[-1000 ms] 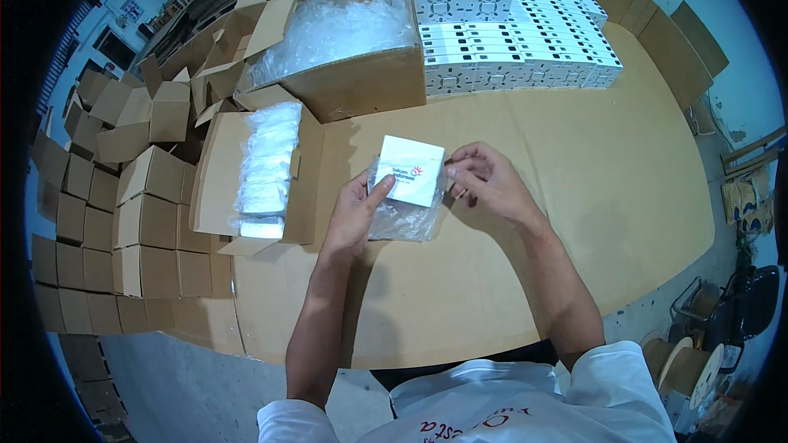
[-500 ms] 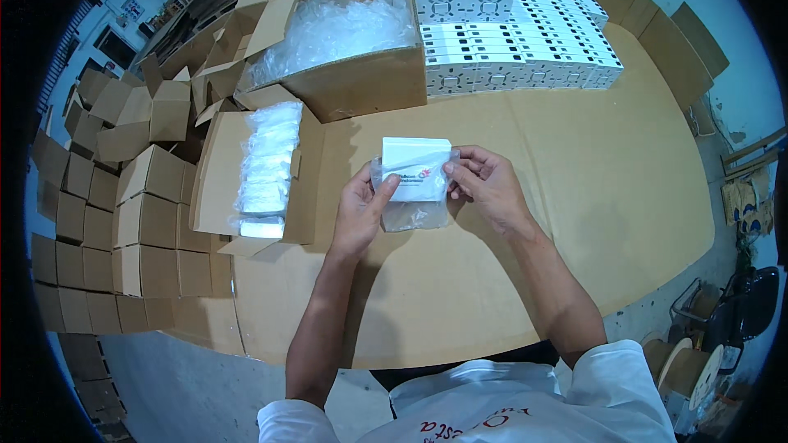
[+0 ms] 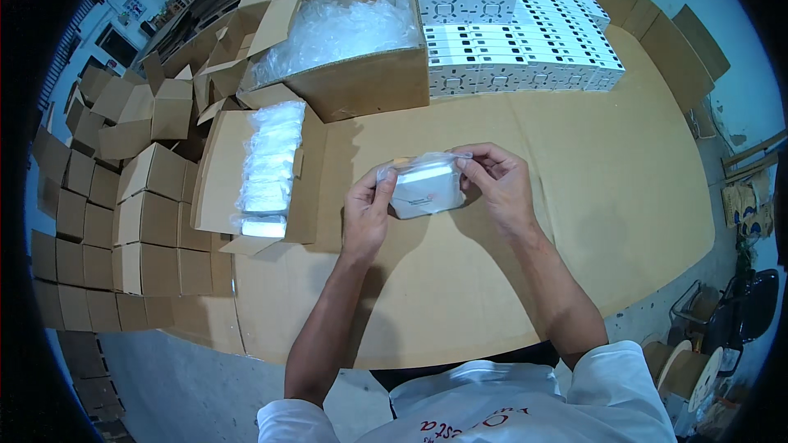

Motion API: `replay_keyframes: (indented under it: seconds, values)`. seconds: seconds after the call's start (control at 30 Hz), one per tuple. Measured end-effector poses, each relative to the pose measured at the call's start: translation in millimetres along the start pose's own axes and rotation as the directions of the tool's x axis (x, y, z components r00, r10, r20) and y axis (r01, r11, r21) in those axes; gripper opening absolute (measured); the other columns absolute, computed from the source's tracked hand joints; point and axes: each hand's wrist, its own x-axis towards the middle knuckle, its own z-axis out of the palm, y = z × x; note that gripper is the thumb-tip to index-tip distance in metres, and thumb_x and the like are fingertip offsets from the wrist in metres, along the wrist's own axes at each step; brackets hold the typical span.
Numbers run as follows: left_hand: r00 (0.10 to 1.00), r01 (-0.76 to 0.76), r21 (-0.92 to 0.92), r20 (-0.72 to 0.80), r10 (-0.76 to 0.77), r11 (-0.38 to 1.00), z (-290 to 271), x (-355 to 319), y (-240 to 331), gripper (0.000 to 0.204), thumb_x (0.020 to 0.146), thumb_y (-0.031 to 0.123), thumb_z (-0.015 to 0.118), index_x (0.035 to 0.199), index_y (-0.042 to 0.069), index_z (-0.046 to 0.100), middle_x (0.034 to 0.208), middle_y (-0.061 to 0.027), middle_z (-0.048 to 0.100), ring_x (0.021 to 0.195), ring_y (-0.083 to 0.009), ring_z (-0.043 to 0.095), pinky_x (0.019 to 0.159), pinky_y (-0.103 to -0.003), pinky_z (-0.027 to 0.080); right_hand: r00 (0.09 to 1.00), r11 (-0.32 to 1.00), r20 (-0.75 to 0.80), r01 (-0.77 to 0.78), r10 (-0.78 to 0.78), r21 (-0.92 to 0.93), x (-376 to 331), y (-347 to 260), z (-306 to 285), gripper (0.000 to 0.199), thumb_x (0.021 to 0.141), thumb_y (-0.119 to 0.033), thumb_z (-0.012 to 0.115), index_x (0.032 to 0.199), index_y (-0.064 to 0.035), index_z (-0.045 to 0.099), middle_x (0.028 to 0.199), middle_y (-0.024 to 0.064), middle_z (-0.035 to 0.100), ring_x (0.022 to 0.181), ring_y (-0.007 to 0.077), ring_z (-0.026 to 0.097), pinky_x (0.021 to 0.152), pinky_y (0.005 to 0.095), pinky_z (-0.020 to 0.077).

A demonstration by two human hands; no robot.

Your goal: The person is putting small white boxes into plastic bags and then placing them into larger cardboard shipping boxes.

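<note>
Fingers of the left hand (image 3: 367,212) and right hand (image 3: 497,182) pinched the two upper corners of a clear bag (image 3: 423,162), with a white box (image 3: 427,191) inside it. Both were on the near side of the big carton (image 3: 373,89), off its right end; whether they touched the table (image 3: 460,303) could not be told. The step in hand looked to be handling loose film above the box, and the next move seemed to call for an even pull at both corners. The box's longer visible axis ran left to right, its right end canted slightly away, its printed face turned up and nearward. Near the big carton's left end stood a tray (image 3: 220,176) of wrapped boxes (image 3: 267,166); loose bags (image 3: 353,26) filled the carton, and a white stack (image 3: 525,61) stood just right of it.
</note>
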Motion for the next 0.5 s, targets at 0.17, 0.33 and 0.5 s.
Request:
replay_keyframes:
  seconds: [0.17,0.33,0.5]
  values:
    - [0.999,-0.032,-0.09,-0.01,0.031,0.995,-2,-2,15,0.024,0.096,0.01,0.065,0.115,-0.004,0.067,0.105,-0.0116,0.072,0.098,-0.0128,0.065,0.088,-0.027,0.052,0.997,0.993,0.044,0.063,-0.059,-0.101,-5,-17,-7,0.014,0.094,-0.004,0.065,0.105,0.0011,0.07,0.088,0.0046,0.07,0.073,0.0058,0.06,0.062,0.0198,0.0494]
    - [0.999,-0.019,-0.052,-0.042,0.017,0.998,-2,-1,26,0.022,0.09,0.002,0.07,0.111,-0.004,0.068,0.101,-0.0122,0.072,0.093,-0.0152,0.068,0.084,-0.029,0.057,0.995,0.99,0.069,0.078,-0.07,-0.116,-3,-21,-8,0.013,0.093,-0.001,0.064,0.105,0.002,0.069,0.095,0.0087,0.071,0.082,0.0095,0.065,0.067,0.0221,0.0532]
    - [0.998,-0.036,-0.075,-0.056,0.032,0.997,-5,0,24,0.026,0.089,0.001,0.07,0.113,-0.004,0.065,0.107,-0.0139,0.071,0.097,-0.017,0.068,0.083,-0.03,0.058,0.998,0.998,0.044,0.046,-0.044,-0.052,-3,-20,-4,0.017,0.092,-0.002,0.065,0.109,0.0004,0.067,0.098,0.0089,0.071,0.084,0.0095,0.064,0.068,0.0226,0.0528]
